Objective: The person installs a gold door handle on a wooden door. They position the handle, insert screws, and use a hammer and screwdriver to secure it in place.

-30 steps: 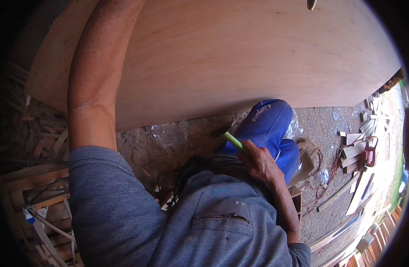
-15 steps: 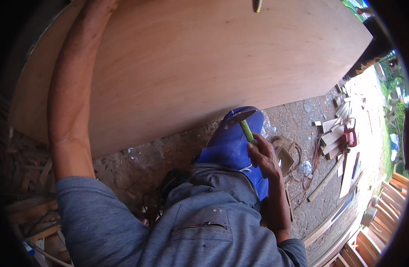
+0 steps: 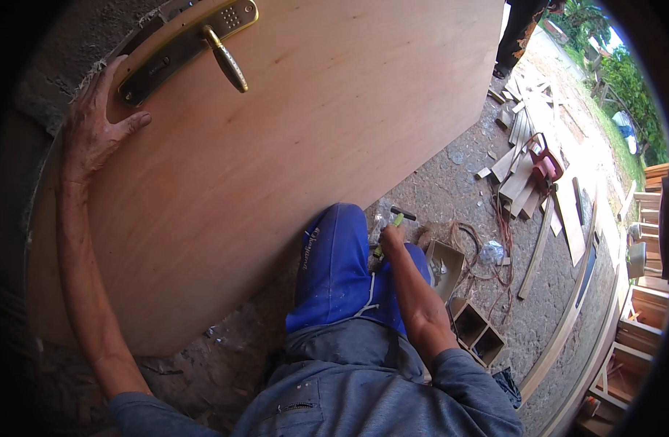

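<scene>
A large, smooth wooden door (image 3: 298, 138) stands on its edge before me. A brass-rimmed lock plate with a keypad (image 3: 160, 65) is mounted near its upper left edge, and a lever handle (image 3: 225, 60) juts from it. My left hand (image 3: 94, 135) grips the door's edge beside the plate, thumb spread on the face and some fingers hidden behind the rim. My right hand (image 3: 391, 237), low by my knees, is closed round the green handle of a hammer (image 3: 403, 213) with a dark head. My blue-trousered knee (image 3: 334, 233) is close against the door.
Right of my legs lie an open box (image 3: 444, 266), a divided wooden box (image 3: 480, 331) and tangled cord (image 3: 502, 247). Farther off are a red power tool (image 3: 545, 167) and wood offcuts (image 3: 520, 175). Long boards (image 3: 560, 342) and wooden frames (image 3: 644, 313) line the right side.
My view has shifted left and up, bringing the lock plate and my left hand into sight. The right hand with the hammer has dropped from above my knee to between my legs.
</scene>
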The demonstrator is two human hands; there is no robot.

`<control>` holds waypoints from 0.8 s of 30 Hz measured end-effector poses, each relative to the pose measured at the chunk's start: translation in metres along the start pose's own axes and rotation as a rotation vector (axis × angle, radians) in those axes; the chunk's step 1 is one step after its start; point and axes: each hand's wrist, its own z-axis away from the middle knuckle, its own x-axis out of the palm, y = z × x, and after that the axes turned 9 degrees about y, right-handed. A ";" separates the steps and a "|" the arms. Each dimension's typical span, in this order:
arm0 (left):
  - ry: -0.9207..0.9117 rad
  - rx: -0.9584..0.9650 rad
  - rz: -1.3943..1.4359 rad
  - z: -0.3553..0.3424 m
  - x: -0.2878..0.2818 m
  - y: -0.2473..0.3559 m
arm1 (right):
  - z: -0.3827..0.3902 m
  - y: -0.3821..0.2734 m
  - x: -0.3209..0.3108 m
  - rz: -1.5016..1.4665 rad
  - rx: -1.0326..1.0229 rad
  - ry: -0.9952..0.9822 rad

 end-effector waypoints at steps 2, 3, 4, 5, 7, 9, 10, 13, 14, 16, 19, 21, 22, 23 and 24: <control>-0.050 -0.032 -0.007 -0.002 -0.001 0.011 | -0.023 0.023 -0.014 0.405 -0.101 0.098; -0.028 -0.033 -0.023 0.002 0.002 0.007 | -0.020 0.025 -0.008 0.482 -0.252 0.189; -0.017 -0.026 0.010 0.000 0.002 0.003 | -0.014 0.030 0.001 0.554 -0.402 0.291; -0.034 -0.036 0.035 0.007 0.001 -0.002 | 0.011 0.037 0.006 0.651 -0.544 0.368; -0.049 -0.094 0.001 0.033 -0.002 -0.010 | 0.075 0.012 0.012 0.884 -0.798 0.062; -0.044 -0.072 0.005 0.022 0.000 -0.002 | 0.088 0.008 0.009 1.073 -0.925 -0.327; -0.026 -0.048 0.018 0.012 0.002 0.006 | 0.090 0.020 0.003 1.192 -0.888 -0.546; -0.056 -0.035 -0.018 -0.011 0.016 0.020 | 0.075 0.062 -0.013 1.483 -0.851 -0.673; -0.065 -0.076 -0.070 -0.004 -0.003 0.020 | 0.081 0.063 -0.002 1.425 -0.815 -0.677; -0.053 -0.124 -0.116 0.010 -0.013 0.016 | 0.088 0.062 0.008 1.339 -0.722 -0.649; -0.050 -0.097 -0.092 0.016 -0.009 0.004 | 0.075 0.052 0.023 1.292 -0.646 -0.653; -0.043 -0.110 -0.108 0.015 -0.006 0.007 | 0.070 0.041 0.018 1.236 -0.597 -0.633; -0.042 -0.111 -0.108 0.011 -0.006 0.010 | 0.065 0.034 0.015 1.191 -0.585 -0.614; -0.036 -0.093 -0.114 0.011 -0.004 0.013 | 0.063 0.034 0.007 1.144 -0.569 -0.603; -0.037 -0.102 -0.104 0.009 -0.004 0.015 | 0.060 0.032 0.003 1.086 -0.562 -0.595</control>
